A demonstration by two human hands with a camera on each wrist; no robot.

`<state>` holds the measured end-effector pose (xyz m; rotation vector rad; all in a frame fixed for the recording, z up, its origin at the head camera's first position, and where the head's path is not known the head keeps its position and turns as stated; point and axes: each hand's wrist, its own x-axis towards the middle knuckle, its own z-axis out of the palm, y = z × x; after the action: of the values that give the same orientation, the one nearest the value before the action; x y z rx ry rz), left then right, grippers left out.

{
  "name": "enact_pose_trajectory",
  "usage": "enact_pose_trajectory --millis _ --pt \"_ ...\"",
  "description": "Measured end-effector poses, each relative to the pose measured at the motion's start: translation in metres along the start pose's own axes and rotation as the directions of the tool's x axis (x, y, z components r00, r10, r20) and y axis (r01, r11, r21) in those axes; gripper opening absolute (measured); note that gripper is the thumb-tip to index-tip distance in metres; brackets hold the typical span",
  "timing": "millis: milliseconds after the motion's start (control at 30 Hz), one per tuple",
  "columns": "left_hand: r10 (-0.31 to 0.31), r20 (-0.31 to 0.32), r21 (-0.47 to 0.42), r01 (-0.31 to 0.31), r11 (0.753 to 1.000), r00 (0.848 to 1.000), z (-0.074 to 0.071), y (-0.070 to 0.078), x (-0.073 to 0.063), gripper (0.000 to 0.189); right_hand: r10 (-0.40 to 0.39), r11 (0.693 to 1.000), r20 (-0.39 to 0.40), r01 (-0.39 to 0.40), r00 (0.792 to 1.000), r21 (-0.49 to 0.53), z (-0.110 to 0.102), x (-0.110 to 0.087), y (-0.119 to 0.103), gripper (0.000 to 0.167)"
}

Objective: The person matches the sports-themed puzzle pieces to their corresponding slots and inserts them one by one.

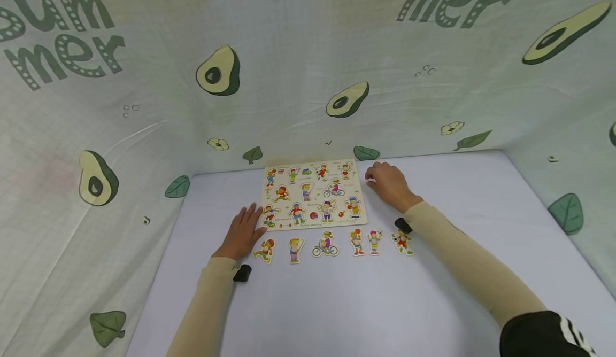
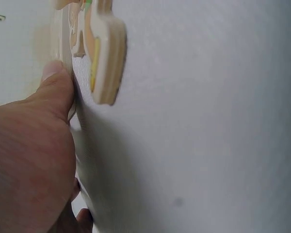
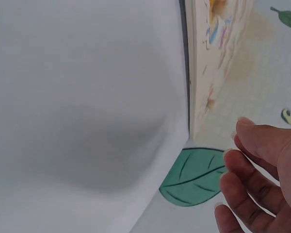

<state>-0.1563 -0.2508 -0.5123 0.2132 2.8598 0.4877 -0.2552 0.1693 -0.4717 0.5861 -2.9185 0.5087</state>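
Note:
A flat wooden puzzle board (image 1: 315, 194) printed with sports figures lies at the far side of the table. My left hand (image 1: 240, 232) is spread flat at its lower left corner, fingers straight; in the left wrist view the thumb (image 2: 58, 87) lies along the board's edge. Off the board's upper right corner hovers my right hand (image 1: 389, 183), fingers loosely bent and holding nothing in the right wrist view. Below the board, loose figure pieces form a row: a runner (image 1: 264, 250), a figure with a stick (image 1: 295, 250), a cyclist (image 1: 325, 244) and a soccer player (image 1: 401, 241).
Between the cyclist and the soccer player lie two more pieces, a ball player (image 1: 356, 242) and a small figure in yellow (image 1: 374, 241). A cloth with avocado prints (image 1: 289, 52) hangs behind the white table (image 1: 346, 309). Each wrist carries a small black camera.

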Motion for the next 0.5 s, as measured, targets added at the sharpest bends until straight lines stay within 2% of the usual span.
enact_pose_trajectory --millis 233,500 --pt "-0.007 0.000 0.002 0.007 1.000 1.000 0.001 0.000 -0.001 0.068 -0.023 1.000 0.000 0.023 1.000 -0.022 -0.003 -0.034 0.002 0.016" --pt "0.006 -0.008 0.004 -0.006 1.000 1.000 0.003 -0.003 0.000 0.068 0.001 0.999 0.027 0.000 1.000 -0.040 -0.005 -0.066 0.002 0.018"
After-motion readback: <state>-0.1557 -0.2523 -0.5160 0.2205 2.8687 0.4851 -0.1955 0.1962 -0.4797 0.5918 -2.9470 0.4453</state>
